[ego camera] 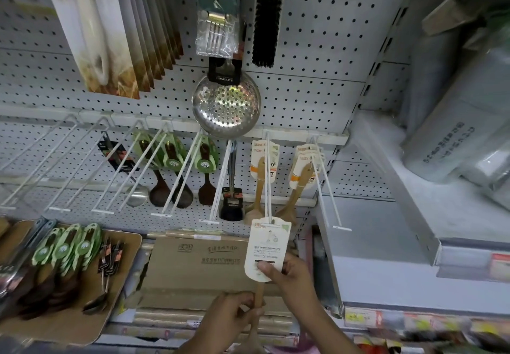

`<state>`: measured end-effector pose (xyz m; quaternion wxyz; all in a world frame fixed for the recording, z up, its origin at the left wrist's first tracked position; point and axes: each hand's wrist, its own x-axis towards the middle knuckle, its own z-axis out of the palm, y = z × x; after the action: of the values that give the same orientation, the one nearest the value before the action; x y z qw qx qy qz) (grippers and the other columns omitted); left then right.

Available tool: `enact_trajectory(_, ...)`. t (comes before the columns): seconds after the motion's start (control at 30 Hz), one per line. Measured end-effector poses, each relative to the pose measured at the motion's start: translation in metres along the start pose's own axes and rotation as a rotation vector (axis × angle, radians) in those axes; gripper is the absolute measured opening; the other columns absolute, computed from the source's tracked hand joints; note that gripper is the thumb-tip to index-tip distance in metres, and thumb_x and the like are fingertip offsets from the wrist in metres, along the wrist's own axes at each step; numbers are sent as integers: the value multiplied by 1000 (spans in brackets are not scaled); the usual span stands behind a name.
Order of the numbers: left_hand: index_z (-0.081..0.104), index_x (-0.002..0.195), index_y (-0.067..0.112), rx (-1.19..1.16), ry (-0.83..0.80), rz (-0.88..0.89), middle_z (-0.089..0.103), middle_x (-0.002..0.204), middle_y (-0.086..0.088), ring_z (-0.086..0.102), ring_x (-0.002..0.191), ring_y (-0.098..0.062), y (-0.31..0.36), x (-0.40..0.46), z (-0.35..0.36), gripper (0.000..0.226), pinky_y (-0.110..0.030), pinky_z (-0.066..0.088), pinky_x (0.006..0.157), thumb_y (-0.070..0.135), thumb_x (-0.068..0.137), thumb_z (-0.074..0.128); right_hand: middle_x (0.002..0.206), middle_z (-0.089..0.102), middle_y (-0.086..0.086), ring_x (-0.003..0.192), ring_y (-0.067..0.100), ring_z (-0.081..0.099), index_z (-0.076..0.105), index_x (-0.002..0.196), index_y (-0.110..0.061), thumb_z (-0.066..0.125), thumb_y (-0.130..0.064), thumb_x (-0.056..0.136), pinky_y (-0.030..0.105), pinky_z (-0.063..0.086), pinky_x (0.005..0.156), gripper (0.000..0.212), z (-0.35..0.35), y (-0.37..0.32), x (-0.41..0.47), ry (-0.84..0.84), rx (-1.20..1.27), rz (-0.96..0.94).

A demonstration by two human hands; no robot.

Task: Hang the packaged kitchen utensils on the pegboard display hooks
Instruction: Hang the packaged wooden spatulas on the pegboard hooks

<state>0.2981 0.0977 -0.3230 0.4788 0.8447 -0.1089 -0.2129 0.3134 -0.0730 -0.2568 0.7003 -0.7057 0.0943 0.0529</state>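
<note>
A wooden utensil with a white card label (pixel 267 246) hangs at the tip of a white double-wire hook (pixel 267 185) on the pegboard (pixel 317 58). My right hand (pixel 287 276) pinches the lower edge of the card. My left hand (pixel 234 315) grips the wooden handle just below the card. Further back on the same hook hangs another carded wooden spoon (pixel 260 171), and several more (pixel 303 171) hang on the hook to its right.
Empty white hooks (pixel 63 166) reach out at the left. Green-carded dark spoons (pixel 176 166) and a steel skimmer (pixel 226 105) hang mid-board. A cardboard tray (pixel 91 323) with packaged utensils sits lower left, a cardboard box (pixel 198 265) beside it. A grey shelf (pixel 414 202) juts out at the right.
</note>
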Motion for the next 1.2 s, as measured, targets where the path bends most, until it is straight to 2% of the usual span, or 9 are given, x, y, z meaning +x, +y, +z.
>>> enact_trajectory(0.13,74,80,44,-19,-22,-50,75,85,18,72,81,-5,-18,0,1,6,-29,60,77,41,75,73,99,77,-4,94,18,73,76,100,-18,72,-4,85,35,59,81,21,5,3,3,22,-19,27)
enact_trajectory(0.3,72,78,47,-25,-21,-73,74,85,17,75,71,-11,-22,-2,1,23,-31,61,77,25,81,77,96,77,-6,91,15,74,75,99,-16,73,-3,84,31,58,76,20,9,9,4,52,-29,33)
enact_trajectory(0.5,69,77,49,-58,10,-51,74,84,17,74,72,-17,-19,-4,1,30,-26,58,75,20,85,75,96,77,-8,93,13,73,74,99,-18,73,-4,84,30,59,79,21,10,12,4,42,-9,10)
enact_trajectory(0.6,70,80,49,-65,5,-37,75,87,17,74,73,-16,-18,-6,1,27,-28,60,77,22,85,73,98,77,-8,93,13,73,73,101,-18,72,-4,85,29,59,77,22,10,12,5,43,13,-8)
enact_trajectory(0.8,73,88,42,-68,15,-52,74,91,15,74,76,-17,-22,-2,1,12,-31,61,79,31,82,70,100,77,-6,95,15,73,74,101,-21,72,-6,85,37,59,82,22,12,16,12,46,20,-9)
enact_trajectory(0.93,69,82,46,-53,57,-23,71,88,18,63,59,-5,-17,6,-2,21,-19,52,67,25,85,71,99,77,-9,94,12,73,74,102,-22,74,-13,85,41,59,83,19,11,14,28,48,-37,-12)
enact_trajectory(1.03,68,78,44,-84,67,-7,71,83,19,59,60,1,-10,19,-8,29,-17,47,64,18,89,70,101,77,-7,93,12,73,75,103,-20,75,-15,85,43,60,81,19,8,7,47,46,-72,-30)
enact_trajectory(1.13,66,75,49,-90,86,4,69,79,23,60,64,7,-3,39,-14,37,-17,48,67,15,89,69,99,76,-10,88,5,72,73,97,-29,76,-12,84,30,60,71,21,5,-5,70,52,-92,-47)
enact_trajectory(1.2,65,76,56,-69,105,19,67,79,27,61,67,8,0,57,-18,44,-18,50,69,14,89,69,103,76,-6,92,9,72,74,99,-21,75,-8,84,26,59,71,20,3,-10,89,46,-59,-50)
